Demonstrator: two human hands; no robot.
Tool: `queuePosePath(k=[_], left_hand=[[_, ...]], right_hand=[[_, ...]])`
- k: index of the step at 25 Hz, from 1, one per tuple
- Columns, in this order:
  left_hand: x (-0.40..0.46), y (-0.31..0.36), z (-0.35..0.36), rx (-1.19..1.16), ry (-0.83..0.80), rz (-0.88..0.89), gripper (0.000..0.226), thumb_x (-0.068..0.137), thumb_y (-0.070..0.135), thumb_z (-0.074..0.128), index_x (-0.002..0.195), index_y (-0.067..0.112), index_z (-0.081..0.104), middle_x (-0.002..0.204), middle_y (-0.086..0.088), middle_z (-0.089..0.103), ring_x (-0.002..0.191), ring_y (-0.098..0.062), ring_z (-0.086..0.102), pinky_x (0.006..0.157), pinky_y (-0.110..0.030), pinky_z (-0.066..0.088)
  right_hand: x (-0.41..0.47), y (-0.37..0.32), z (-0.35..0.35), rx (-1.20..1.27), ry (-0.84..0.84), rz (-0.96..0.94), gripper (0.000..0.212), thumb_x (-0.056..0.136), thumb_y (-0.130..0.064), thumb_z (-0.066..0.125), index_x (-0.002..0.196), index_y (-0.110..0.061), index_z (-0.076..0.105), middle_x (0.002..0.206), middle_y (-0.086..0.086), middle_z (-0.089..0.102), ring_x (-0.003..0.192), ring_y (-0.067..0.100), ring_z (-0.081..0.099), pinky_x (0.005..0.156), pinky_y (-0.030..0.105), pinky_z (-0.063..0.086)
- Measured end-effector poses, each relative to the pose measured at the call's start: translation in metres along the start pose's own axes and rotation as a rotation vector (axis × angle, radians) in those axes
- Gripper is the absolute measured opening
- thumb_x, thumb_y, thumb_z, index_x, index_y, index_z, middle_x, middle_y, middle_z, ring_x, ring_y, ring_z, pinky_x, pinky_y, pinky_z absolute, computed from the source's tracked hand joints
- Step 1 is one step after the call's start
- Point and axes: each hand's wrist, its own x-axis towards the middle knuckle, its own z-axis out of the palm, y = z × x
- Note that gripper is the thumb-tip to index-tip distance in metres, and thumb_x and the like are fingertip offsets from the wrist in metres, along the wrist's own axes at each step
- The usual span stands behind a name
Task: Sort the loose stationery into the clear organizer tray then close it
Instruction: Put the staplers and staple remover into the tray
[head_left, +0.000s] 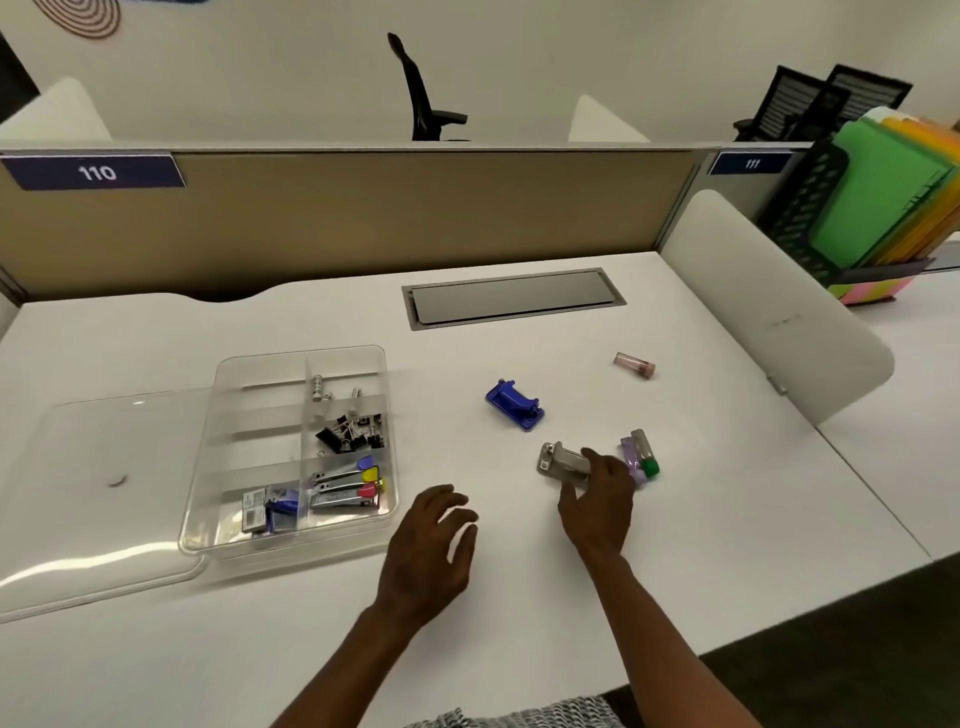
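The worktop (701, 519) has wide bare room between tray and loose items, its near edge well clear of both. The lid (93, 483) lies off, left of the clear organizer tray (291, 545), so closing is not yet done. The tray's right and near compartments already hold black binder clips (348, 434), colour-handled clippers (345, 486) and staple boxes (270, 512). Left to sort: a blue punch (515, 405), a grey punch (563, 460), three small tubes (641, 457), one (635, 365) lying well apart. The right hand (597, 499), grip loosely spread, reaches onto the grey punch; the left hand (431, 545) hovers, fingers relaxed, holding nothing.
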Motion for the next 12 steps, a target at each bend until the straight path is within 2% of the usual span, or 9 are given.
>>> queuePosePath(k=[2,6,9,12], left_hand=[[0.002,0.008,0.008,-0.023,-0.04,-0.015,0.011,0.089,0.024,0.065,0.098,0.023,0.07,0.114,0.007,0.065,0.125,-0.012,0.052,0.096,-0.026,0.049],[0.012,0.008,0.013,-0.034,-0.09,-0.066,0.014,0.087,0.025,0.067,0.101,0.025,0.07,0.115,0.009,0.063,0.122,-0.01,0.053,0.089,-0.026,0.052],[0.017,0.004,0.014,-0.039,-0.105,-0.111,0.018,0.087,0.027,0.067,0.104,0.025,0.069,0.116,0.009,0.06,0.117,-0.007,0.054,0.088,-0.022,0.05],[0.017,0.001,0.015,-0.057,-0.112,-0.154,0.022,0.087,0.028,0.067,0.108,0.025,0.069,0.118,0.008,0.061,0.116,-0.008,0.056,0.091,-0.024,0.049]], right_hand=[[0.012,0.001,-0.003,-0.068,-0.023,0.005,0.052,0.085,-0.009,0.067,0.135,-0.016,0.058,0.138,0.01,0.052,0.131,0.03,0.043,0.104,0.039,0.04],[0.02,0.007,0.001,-0.155,-0.175,-0.018,0.046,0.089,-0.009,0.059,0.134,-0.016,0.059,0.141,0.005,0.051,0.132,0.027,0.045,0.104,0.039,0.045],[0.018,0.008,0.004,-0.12,-0.15,-0.025,0.038,0.088,-0.008,0.06,0.124,-0.017,0.067,0.132,0.005,0.058,0.123,0.028,0.053,0.097,0.04,0.05],[0.012,0.008,0.004,-0.052,-0.138,-0.052,0.033,0.084,-0.006,0.063,0.113,-0.019,0.073,0.121,0.005,0.063,0.112,0.027,0.06,0.086,0.037,0.053]])
